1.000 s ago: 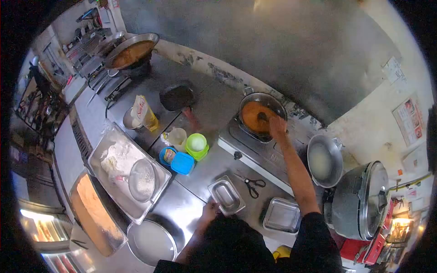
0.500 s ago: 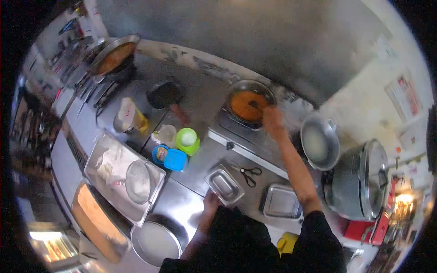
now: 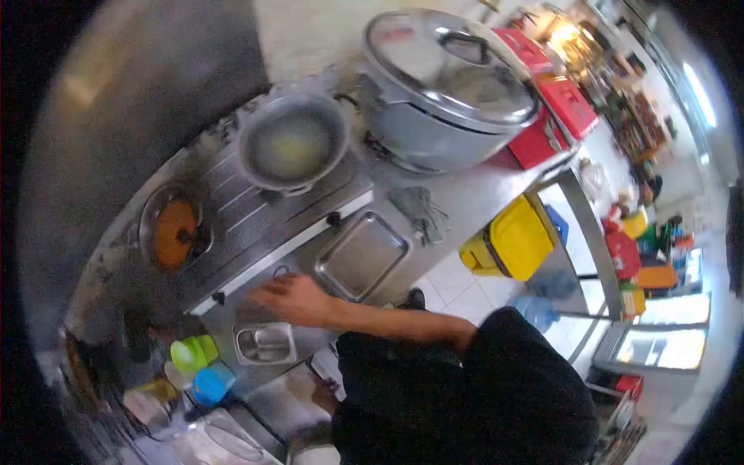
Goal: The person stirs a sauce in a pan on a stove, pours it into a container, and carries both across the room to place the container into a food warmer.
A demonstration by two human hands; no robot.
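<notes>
My right hand (image 3: 291,300) reaches across the counter in front of the stove, palm down, fingers stretched out and slightly blurred. A scissors handle (image 3: 280,271) peeks out beside it, the rest hidden beneath the hand. Just past the hand lies a small deep steel pan (image 3: 265,344). My left hand (image 3: 324,395) is low by my body, beside a pale metallic object (image 3: 326,363); its fingers are mostly dark and hidden, so I cannot tell what it holds. A shallow steel tray (image 3: 363,256) rests on the counter beyond my right forearm.
On the stove stand a pan of orange food (image 3: 174,232) and a wide metal pan (image 3: 293,143). A large lidded pot (image 3: 442,101), grey cloth (image 3: 418,213) and yellow bin (image 3: 519,240) are to the right. Green (image 3: 194,353) and blue containers (image 3: 211,384) sit at lower left.
My view has swung right, bringing the bin and room into sight. My right hand has left the pan of orange food and come back over the scissors; my left hand is away from the small pan.
</notes>
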